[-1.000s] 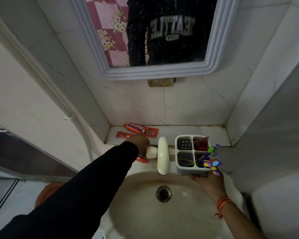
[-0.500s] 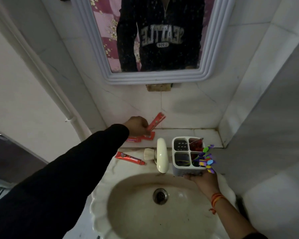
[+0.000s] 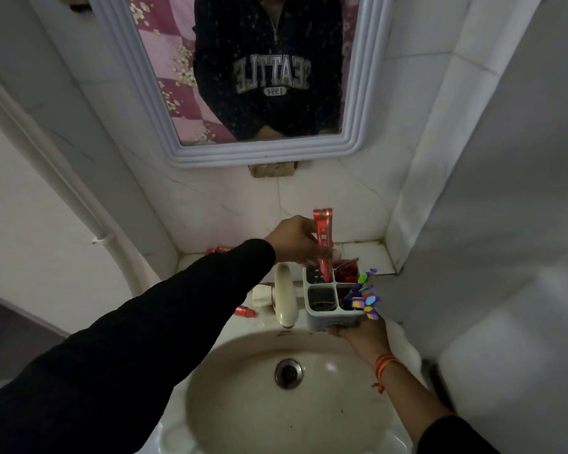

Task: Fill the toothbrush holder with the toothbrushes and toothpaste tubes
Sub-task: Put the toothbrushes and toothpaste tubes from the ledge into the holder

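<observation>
My left hand grips a red toothpaste tube, held upright with its cap end down in the back-left compartment of the white four-compartment holder. My right hand holds the holder from below, at the sink's back rim. Another red tube stands in the back-right compartment. Several toothbrushes with colourful ends stick out of the front-right compartment. The front-left compartment looks dark. One red tube lies left of the tap, and another lies on the ledge behind my arm.
A cream tap stands just left of the holder. The sink basin with its drain lies below. A mirror hangs above, tiled walls close in on both sides, and a white pipe runs down the left wall.
My left hand lifted a red tube off the ledge, carried it right and turned it upright, lowering its cap end into the holder. My right hand kept holding the holder.
</observation>
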A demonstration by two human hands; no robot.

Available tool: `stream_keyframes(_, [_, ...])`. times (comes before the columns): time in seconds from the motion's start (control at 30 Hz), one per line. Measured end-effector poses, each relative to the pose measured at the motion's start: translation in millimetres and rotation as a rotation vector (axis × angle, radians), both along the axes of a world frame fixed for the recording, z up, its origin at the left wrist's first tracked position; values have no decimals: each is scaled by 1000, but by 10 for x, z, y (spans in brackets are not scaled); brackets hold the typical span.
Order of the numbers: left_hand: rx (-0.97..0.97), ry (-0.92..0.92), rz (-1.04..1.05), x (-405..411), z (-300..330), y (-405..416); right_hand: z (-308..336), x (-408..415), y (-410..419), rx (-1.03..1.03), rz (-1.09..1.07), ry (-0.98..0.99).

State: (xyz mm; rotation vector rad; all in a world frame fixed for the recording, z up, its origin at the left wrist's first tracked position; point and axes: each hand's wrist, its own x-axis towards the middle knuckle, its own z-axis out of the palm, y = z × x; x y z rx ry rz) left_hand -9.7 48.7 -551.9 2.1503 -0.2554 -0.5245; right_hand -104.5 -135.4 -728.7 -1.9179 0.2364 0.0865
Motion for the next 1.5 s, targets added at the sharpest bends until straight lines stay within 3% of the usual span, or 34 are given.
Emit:
stream_keyframes(0.2, [319, -168, -21, 47, -126, -182, 22, -10, 5, 11, -7, 18])
stream_keyframes(0.43, [437, -146, -145, 46, -155, -134, 24, -7, -1, 39, -10, 30])
stream_keyframes(0.63, [604, -277, -231, 23, -169, -137, 60, -24, -1, 46, -11, 33])
stream_keyframes(0.83, [770, -285, -347, -3, -136, -229, 76, -30, -1, 49, -7, 22])
stream_keyframes(1.03, [822, -236, -371, 9, -97, -177, 67, -31, -1, 34, 12, 7])
stream_keyframes(1.33, [442, -232, -42, 75, -25, 407, 4, -1, 11, 14, 4, -2])
stream_keyframes(1.4, [480, -223, 31, 87, -159, 649, 4, 2, 14, 1, 11, -7])
stream_keyframes(1.5, [689, -100, -2, 56, -429, 995, -57, 16, 3, -43, 5, -11])
